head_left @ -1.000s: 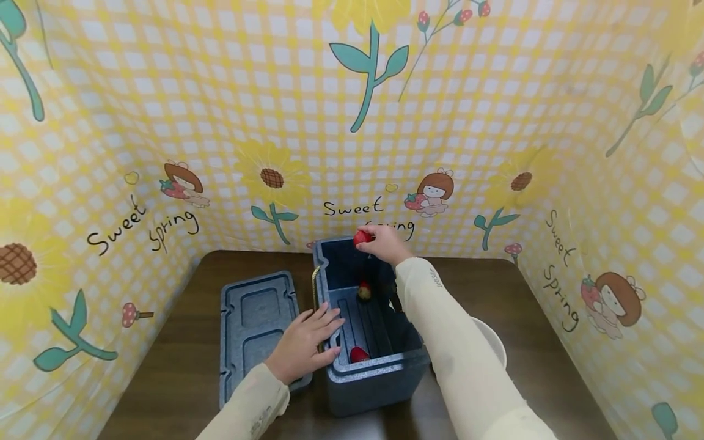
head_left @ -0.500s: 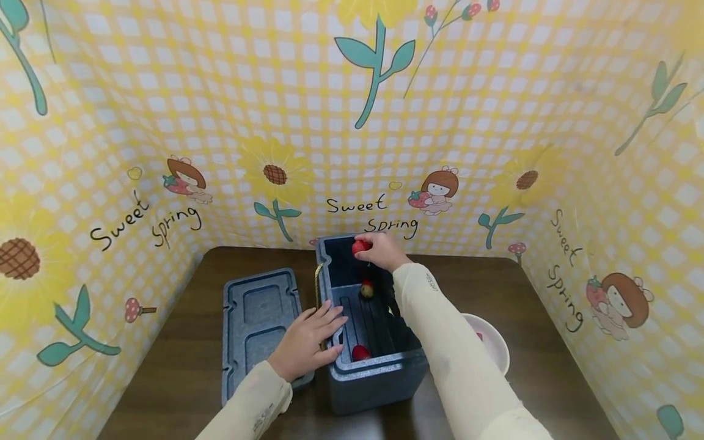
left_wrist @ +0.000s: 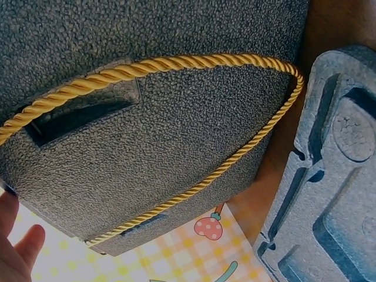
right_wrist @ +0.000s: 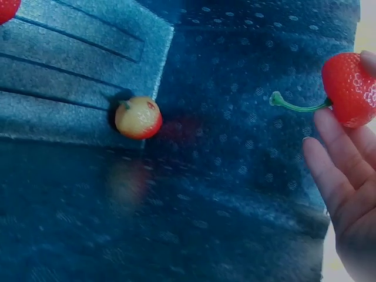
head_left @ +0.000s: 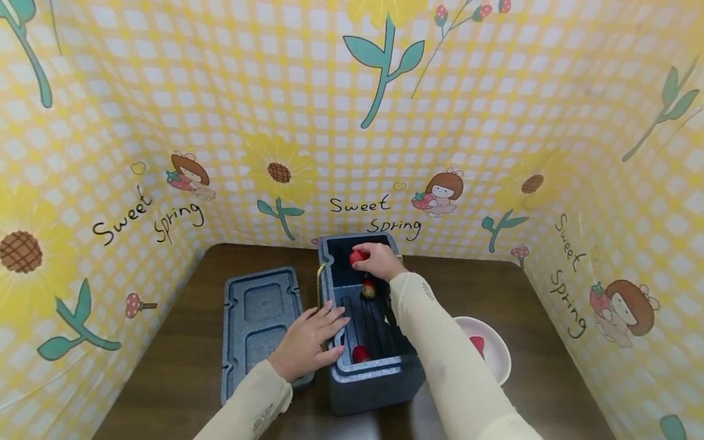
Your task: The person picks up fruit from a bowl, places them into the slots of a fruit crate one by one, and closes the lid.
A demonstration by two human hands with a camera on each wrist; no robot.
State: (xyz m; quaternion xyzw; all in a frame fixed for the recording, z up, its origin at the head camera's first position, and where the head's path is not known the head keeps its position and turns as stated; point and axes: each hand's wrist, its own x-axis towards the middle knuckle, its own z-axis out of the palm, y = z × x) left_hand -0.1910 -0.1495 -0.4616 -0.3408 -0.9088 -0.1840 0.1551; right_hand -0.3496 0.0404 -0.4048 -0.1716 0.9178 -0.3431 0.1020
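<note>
My right hand (head_left: 382, 261) pinches a red strawberry (right_wrist: 348, 88) with a curved green stem, inside the back end of a dark blue foam box (head_left: 374, 391). Below it, a small yellow-and-red fruit (right_wrist: 138, 118) lies on the box floor by the far wall. Another red fruit (head_left: 360, 354) lies at the near end, partly hidden by the rim. My left hand (head_left: 308, 342) rests on the box's left rim with its fingers extended. In the left wrist view a gold rope (left_wrist: 194, 61) runs along the box's outer side, and only fingertips show.
The box's flat lid (head_left: 266, 305) lies on the brown table (head_left: 170, 373) to the left. A white bowl (head_left: 499, 348) with a red fruit (head_left: 477, 344) stands at right, partly behind my right sleeve. Yellow checked cloth (head_left: 308, 91) surrounds the table.
My right hand has lowered the strawberry from above the far rim into the box. More of the white bowl now shows. My left hand has stayed on the rim.
</note>
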